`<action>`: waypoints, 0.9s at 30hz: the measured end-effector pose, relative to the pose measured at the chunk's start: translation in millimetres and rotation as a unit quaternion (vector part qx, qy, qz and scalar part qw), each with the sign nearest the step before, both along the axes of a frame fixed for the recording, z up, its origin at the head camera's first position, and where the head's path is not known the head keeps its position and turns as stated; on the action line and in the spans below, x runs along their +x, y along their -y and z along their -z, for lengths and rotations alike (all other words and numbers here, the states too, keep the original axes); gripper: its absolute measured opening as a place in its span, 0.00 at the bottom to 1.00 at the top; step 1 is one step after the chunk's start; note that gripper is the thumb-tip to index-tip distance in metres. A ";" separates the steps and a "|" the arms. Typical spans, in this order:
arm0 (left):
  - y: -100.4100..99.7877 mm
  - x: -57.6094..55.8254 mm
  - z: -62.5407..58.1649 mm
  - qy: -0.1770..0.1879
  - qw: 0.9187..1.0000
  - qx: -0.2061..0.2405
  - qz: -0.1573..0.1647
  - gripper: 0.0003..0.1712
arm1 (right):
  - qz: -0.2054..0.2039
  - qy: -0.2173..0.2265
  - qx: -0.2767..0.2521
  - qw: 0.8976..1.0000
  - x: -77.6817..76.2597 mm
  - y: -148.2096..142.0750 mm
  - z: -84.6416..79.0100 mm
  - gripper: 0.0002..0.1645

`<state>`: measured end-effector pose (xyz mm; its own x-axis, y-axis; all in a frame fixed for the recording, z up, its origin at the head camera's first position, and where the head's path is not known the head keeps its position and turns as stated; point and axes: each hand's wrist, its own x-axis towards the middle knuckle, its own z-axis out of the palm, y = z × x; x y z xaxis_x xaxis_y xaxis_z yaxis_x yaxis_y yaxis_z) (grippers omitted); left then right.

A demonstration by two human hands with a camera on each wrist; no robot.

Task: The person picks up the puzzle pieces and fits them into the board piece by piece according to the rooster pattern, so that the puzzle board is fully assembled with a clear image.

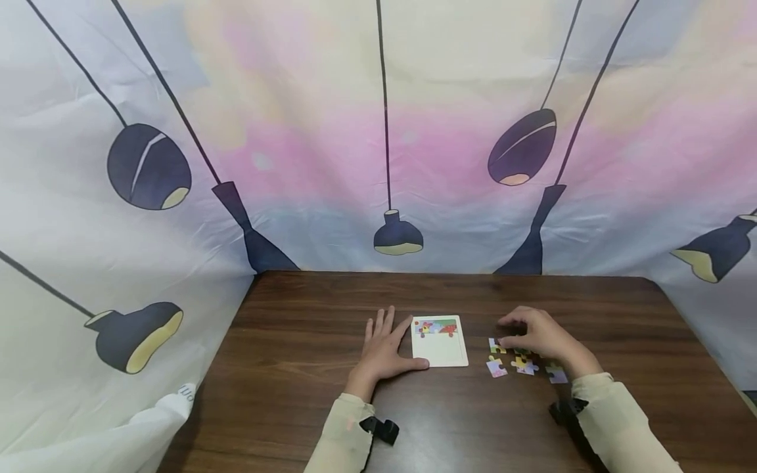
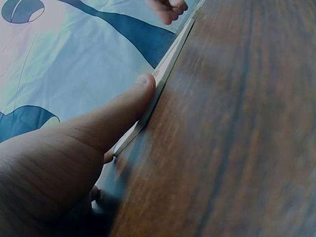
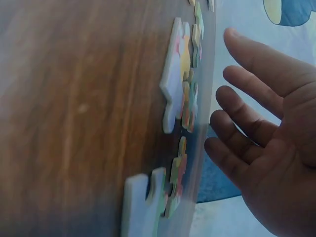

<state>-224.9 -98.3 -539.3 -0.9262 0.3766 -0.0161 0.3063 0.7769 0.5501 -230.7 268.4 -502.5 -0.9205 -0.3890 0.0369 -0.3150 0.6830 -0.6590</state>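
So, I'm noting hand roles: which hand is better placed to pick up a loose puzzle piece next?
Probably the right hand: it hovers over the loose puzzle pieces, its fingers apparently empty. The left hand is farther away, its thumb touching the white board.

The dark brown wood-grained tabletop (image 1: 461, 420), across the lower frame, looks smooth with a soft sheen. Above, the pastel lamp-printed cloth backdrop (image 1: 331, 131) is creased, faintly shiny. Right of centre, the white square puzzle board (image 1: 439, 353) and small multicoloured jigsaw pieces (image 1: 524, 366) look smooth, with pale matt edges.
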 end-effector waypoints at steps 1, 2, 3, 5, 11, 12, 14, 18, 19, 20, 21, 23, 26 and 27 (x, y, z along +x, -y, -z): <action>1.1 0.6 0.0 0.001 1.000 0.002 -0.001 0.64 | -0.006 -0.004 0.004 1.000 0.7 0.0 0.6 0.23; 2.0 0.9 0.3 0.001 1.000 0.003 -0.002 0.64 | -0.013 -0.006 0.008 1.000 1.3 0.0 1.1 0.23; 2.4 1.1 0.2 0.001 1.000 0.005 -0.002 0.64 | -0.019 -0.008 0.012 1.000 1.9 -0.3 1.6 0.23; 2.8 1.7 0.2 0.002 1.000 0.004 -0.001 0.64 | -0.028 -0.010 0.022 0.999 3.0 -1.0 3.3 0.23; 0.9 2.9 -1.4 0.006 1.000 0.001 -0.001 0.64 | -0.041 0.003 0.031 0.999 4.9 -4.3 7.1 0.22; 0.9 3.1 -1.4 0.006 1.000 0.000 -0.001 0.64 | -0.043 0.003 0.029 0.999 4.9 -4.5 7.6 0.22; 1.1 3.0 -1.8 0.007 1.000 0.001 0.000 0.63 | -0.046 0.004 0.026 0.999 3.9 -5.2 8.1 0.22; 1.5 1.6 -2.2 0.008 1.000 -0.005 0.001 0.63 | -0.048 0.002 0.020 0.999 3.2 -5.0 8.3 0.20; 1.7 1.3 -2.3 0.008 1.000 -0.006 0.001 0.63 | -0.047 0.001 0.019 0.999 3.3 -4.6 8.3 0.20; 1.9 1.0 -2.3 0.009 1.000 -0.007 0.002 0.63 | -0.045 0.000 0.018 0.999 3.3 -4.0 8.4 0.19; 2.1 1.0 -2.3 0.010 1.000 -0.007 0.001 0.63 | -0.044 -0.002 0.018 0.999 3.2 -3.6 8.9 0.19; 2.2 0.8 -2.6 0.010 1.000 -0.005 0.001 0.63 | -0.045 -0.007 0.017 0.999 3.4 -2.8 9.2 0.17; 2.2 1.1 -3.4 0.011 1.000 -0.004 0.001 0.64 | -0.045 -0.011 0.020 0.999 3.8 -1.9 9.6 0.15; 2.2 1.2 -3.6 0.011 1.000 -0.004 0.001 0.64 | -0.046 -0.013 0.022 0.999 3.9 -1.5 9.5 0.14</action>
<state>-223.7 -100.4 -535.6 -0.9250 0.3779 -0.0398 0.2952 0.7807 0.5508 -226.8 269.9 -512.0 -0.8801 -0.4729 0.0418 -0.3942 0.6789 -0.6194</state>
